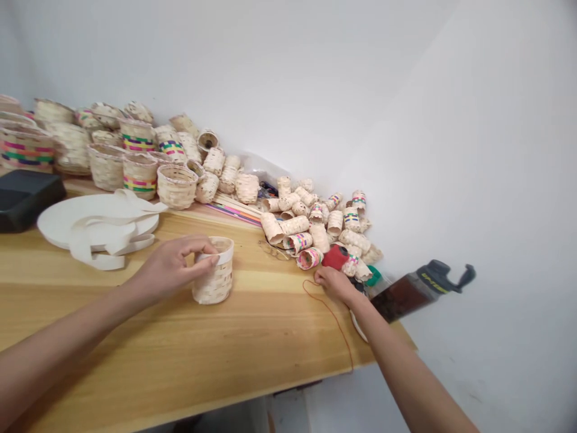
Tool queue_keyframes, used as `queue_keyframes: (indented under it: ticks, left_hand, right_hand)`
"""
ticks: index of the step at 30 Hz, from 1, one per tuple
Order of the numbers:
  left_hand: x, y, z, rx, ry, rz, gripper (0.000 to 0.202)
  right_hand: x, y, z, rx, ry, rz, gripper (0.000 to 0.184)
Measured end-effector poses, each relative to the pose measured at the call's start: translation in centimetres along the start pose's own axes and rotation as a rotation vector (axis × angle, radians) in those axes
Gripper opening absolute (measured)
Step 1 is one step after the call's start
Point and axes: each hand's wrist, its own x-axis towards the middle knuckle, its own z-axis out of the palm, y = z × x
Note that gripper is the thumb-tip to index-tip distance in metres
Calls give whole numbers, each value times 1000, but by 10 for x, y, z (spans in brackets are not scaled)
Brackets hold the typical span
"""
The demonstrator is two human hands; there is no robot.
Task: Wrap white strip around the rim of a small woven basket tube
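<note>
My left hand pinches the rim of a small woven basket, which stands upright on the table. A white band runs round the top of the basket, and my thumb and fingers close over it. Over on the right, my right hand is low at the table with its fingers closed. A thin red thread runs up to these fingertips and trails toward the table's front edge. Just behind that hand lies a red spool of thread against the pile of baskets.
Larger woven baskets stand at the back left; small ones are heaped at the back right. A roll of white ribbon lies beside a black box. A dark-lidded bottle stands tilted in view near the table's right edge.
</note>
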Motion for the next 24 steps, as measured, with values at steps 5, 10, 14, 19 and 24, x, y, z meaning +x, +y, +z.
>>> queue_keyframes:
  ticks: [5, 10, 14, 19, 24]
  left_hand:
    - [-1, 6, -2, 2, -3, 0, 29]
    - [-1, 6, 0, 23, 1, 0, 29]
    - [0, 6, 0, 29, 8, 8, 30]
    - [0, 18, -3, -7, -16, -18, 29]
    - [0, 20, -2, -149, -3, -55, 27]
  right_hand:
    - [-14, -8, -2, -115, 57, 22, 14]
    - [-32, -13, -30, -171, 123, 61, 20]
    - [-37, -22, -62, -157, 125, 3, 26]
    - [-32, -54, -94, -84, 159, -68, 24]
    - [-16, -124, -86, 364, 330, -198, 21]
